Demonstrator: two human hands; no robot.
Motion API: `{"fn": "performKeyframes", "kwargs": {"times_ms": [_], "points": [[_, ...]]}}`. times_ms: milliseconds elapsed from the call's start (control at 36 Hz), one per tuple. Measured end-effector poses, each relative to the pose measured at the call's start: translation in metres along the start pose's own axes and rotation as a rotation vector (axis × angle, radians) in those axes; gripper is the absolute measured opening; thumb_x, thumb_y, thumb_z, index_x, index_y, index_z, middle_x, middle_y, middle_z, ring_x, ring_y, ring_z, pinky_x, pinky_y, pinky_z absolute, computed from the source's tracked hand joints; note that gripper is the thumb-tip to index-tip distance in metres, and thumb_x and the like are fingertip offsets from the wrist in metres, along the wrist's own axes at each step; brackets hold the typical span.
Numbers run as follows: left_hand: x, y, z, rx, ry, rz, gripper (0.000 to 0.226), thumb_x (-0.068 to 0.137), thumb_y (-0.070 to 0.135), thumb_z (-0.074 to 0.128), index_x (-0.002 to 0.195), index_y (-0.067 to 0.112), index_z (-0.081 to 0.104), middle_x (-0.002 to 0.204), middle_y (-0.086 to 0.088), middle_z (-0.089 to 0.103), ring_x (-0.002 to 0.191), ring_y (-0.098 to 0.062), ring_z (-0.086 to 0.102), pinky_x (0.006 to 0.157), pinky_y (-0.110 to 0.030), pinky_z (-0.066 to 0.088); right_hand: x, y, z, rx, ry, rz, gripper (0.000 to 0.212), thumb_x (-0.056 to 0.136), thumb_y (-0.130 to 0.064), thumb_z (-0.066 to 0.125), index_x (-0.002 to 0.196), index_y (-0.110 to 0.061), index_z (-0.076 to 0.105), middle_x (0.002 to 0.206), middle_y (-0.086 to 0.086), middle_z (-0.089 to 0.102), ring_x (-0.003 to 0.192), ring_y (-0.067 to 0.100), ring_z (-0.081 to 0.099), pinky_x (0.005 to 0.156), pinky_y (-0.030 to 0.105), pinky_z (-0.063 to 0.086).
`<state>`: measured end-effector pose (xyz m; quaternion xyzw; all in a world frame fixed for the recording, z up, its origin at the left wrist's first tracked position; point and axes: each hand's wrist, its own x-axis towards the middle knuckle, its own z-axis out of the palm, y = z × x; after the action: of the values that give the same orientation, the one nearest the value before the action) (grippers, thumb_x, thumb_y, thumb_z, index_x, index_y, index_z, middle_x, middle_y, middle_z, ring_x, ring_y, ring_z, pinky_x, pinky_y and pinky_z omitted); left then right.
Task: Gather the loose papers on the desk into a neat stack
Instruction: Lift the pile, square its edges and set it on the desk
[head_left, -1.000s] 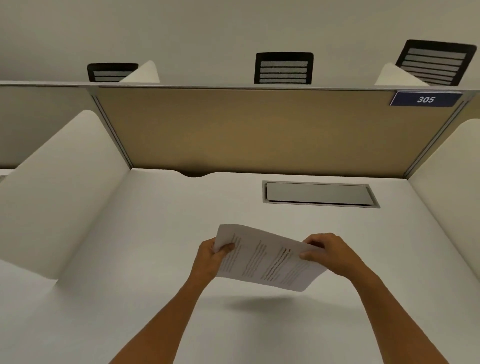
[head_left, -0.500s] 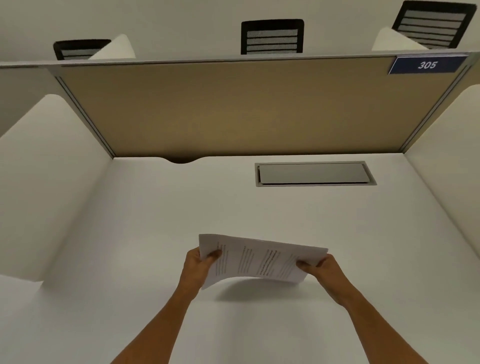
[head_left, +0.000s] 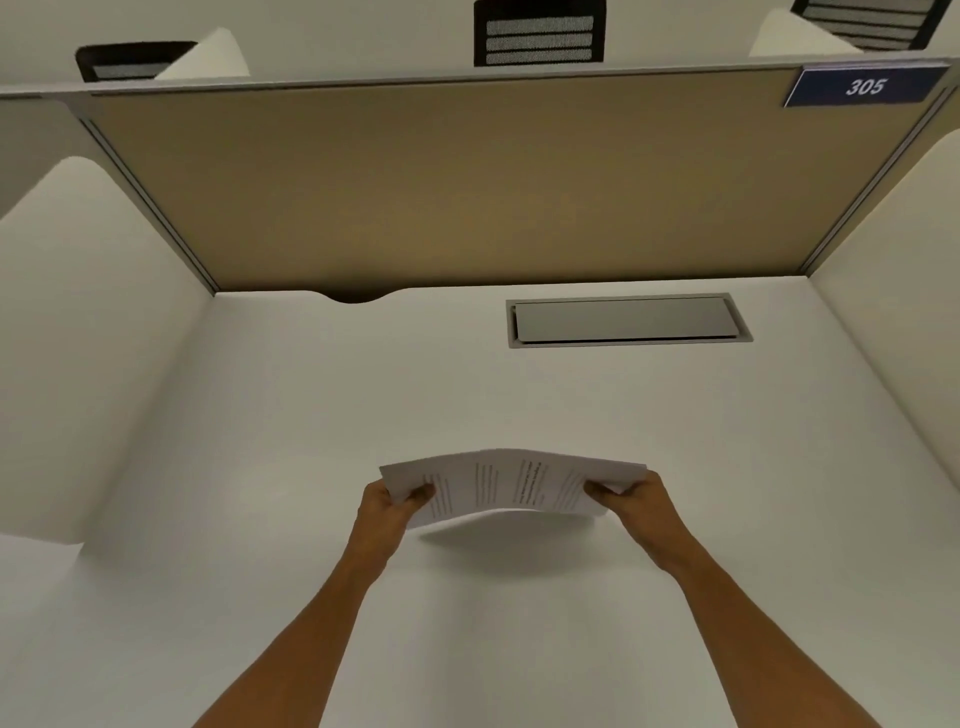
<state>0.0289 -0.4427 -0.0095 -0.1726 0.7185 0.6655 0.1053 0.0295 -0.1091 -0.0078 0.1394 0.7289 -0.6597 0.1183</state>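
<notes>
Papers (head_left: 511, 486) bow upward above the worktop (head_left: 311, 415), left hand (head_left: 387, 512) and right hand (head_left: 636, 501) pinching opposite ends; squeezing inward further could buckle or splay the sheets.

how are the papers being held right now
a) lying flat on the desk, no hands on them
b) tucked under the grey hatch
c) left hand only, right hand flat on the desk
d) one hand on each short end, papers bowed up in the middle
d: the left hand and right hand each grip an end of the papers, which arch upward above their shadow on the desk.
</notes>
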Motion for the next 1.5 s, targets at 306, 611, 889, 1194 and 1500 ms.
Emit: {"fn": "performKeyframes", "kwargs": {"times_ms": [306,611,889,1194,1500], "points": [[0.001,-0.012,0.003,-0.028,0.000,-0.030,0.026,0.088,0.007,0.071,0.102,0.029,0.074,0.096,0.008,0.079,0.088,-0.005,0.073,0.074,-0.017,0.055,0.003,0.009,0.003,0.016,0.012,0.024,0.030,0.091,-0.008,0.073,0.096,-0.037,0.079,0.100,-0.009,0.080,0.096,0.004,0.073,0.073,0.014,0.057],[-0.002,-0.020,0.004,0.020,-0.003,-0.041,0.027,0.086,0.008,0.074,0.101,0.031,0.072,0.092,0.011,0.078,0.092,-0.009,0.071,0.072,-0.016,0.055,0.000,0.020,0.005,0.011,0.000,0.039,0.030,0.093,-0.009,0.070,0.120,-0.022,0.070,0.112,-0.001,0.077,0.106,0.015,0.069,0.083,0.021,0.056],[-0.008,-0.030,0.003,0.052,-0.032,-0.054,0.030,0.089,0.006,0.070,0.117,0.017,0.068,0.104,-0.001,0.075,0.099,-0.018,0.068,0.082,-0.025,0.056,-0.004,0.024,0.008,-0.028,-0.049,0.062,0.030,0.094,-0.010,0.069,0.118,-0.028,0.068,0.113,-0.004,0.075,0.107,0.011,0.069,0.078,0.017,0.058],[-0.010,-0.031,0.002,0.079,-0.033,-0.071,0.030,0.089,0.006,0.069,0.116,0.019,0.067,0.104,0.000,0.074,0.096,-0.015,0.068,0.079,-0.019,0.056,-0.004,0.032,0.002,-0.036,-0.046,0.082,0.029,0.093,-0.009,0.070,0.115,-0.028,0.071,0.107,-0.007,0.078,0.103,0.007,0.072,0.081,0.018,0.059],[0.000,-0.018,-0.004,0.196,-0.082,-0.064,0.033,0.090,0.006,0.068,0.123,0.006,0.065,0.112,-0.010,0.072,0.105,-0.031,0.069,0.096,-0.047,0.056,-0.003,0.035,0.004,-0.031,-0.076,0.150,0.022,0.092,-0.015,0.072,0.109,-0.029,0.071,0.103,-0.010,0.080,0.101,0.008,0.074,0.076,0.018,0.059]]}}
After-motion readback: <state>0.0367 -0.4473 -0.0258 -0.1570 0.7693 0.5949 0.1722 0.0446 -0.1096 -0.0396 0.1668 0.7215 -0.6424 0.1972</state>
